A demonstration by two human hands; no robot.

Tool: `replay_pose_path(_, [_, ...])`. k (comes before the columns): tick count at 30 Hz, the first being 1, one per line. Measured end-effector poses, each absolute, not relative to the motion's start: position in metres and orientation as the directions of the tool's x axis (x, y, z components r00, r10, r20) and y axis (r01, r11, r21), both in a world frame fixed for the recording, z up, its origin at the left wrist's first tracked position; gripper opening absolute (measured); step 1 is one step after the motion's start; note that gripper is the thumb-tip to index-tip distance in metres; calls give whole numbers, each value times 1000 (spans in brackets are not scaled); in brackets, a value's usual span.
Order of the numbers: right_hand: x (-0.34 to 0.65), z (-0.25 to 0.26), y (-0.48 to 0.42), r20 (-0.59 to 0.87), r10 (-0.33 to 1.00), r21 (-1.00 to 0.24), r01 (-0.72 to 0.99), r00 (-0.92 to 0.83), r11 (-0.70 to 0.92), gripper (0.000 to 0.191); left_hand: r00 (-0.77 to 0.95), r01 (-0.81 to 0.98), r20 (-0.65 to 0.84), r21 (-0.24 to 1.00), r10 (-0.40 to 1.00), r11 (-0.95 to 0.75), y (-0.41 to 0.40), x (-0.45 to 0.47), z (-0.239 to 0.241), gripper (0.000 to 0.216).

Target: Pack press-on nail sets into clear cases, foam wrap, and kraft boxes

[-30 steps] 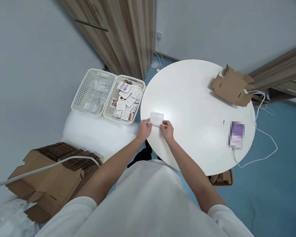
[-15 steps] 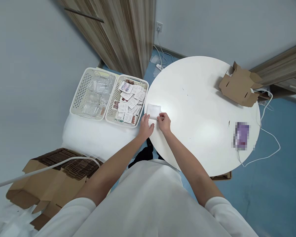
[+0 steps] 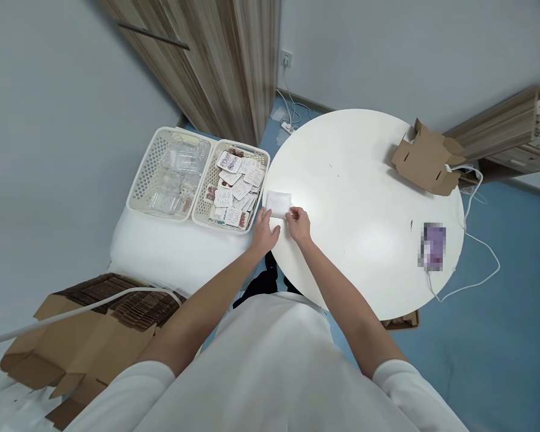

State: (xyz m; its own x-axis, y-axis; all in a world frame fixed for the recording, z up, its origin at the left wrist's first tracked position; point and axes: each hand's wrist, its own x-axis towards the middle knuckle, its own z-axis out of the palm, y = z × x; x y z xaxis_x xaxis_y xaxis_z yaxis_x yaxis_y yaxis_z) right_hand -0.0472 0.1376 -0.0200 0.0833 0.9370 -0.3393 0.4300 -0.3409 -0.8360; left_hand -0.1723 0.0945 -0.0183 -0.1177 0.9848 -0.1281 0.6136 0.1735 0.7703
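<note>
A small white square pouch (image 3: 279,204) lies near the left edge of the round white table (image 3: 369,156). My left hand (image 3: 264,233) is at the pouch's lower left corner, its fingers touching the edge and its thumb spread apart. At the lower right corner my right hand (image 3: 299,224) has thumb and fingers pinched together on the pouch's edge. The exact hold of the fingertips is partly hidden. Just left of the pouch is a white basket (image 3: 198,223) of small printed cards (image 3: 240,189), some showing sets of coloured nails.
Another white basket (image 3: 137,201) holds clear plastic boxes (image 3: 184,157). An opened cardboard box (image 3: 425,159) and a blurred purple object (image 3: 433,246) with a white cable sit on the table's right side. Folded cardboard (image 3: 72,348) is stacked at the lower left, crossed by a white tube (image 3: 94,302).
The camera view has turned slightly, so the table and its objects appear shifted left. Both hands stay at the pouch's lower corners with hardly any movement.
</note>
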Motion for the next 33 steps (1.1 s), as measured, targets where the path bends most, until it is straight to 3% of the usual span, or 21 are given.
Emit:
replay_pose_path(11, [-12,-7,86,-420,907,-841,362,32,-402,39,-109,613,-103,776,989,149,57,-160,-17,55])
replay_pose_path(19, [38,12,30,-487,866,-846,311,-115,-434,37,-139,644,-90,748,986,159,-11,-141,7,38])
replay_pose_path(27, [45,14,4,-501,761,-860,335,-412,-385,30,-441,561,-240,679,865,475,-110,-136,28,29])
replay_pose_path(33, [8,18,2,-456,650,-885,385,-608,-260,31,-653,509,-196,601,731,616,-165,-163,44,31])
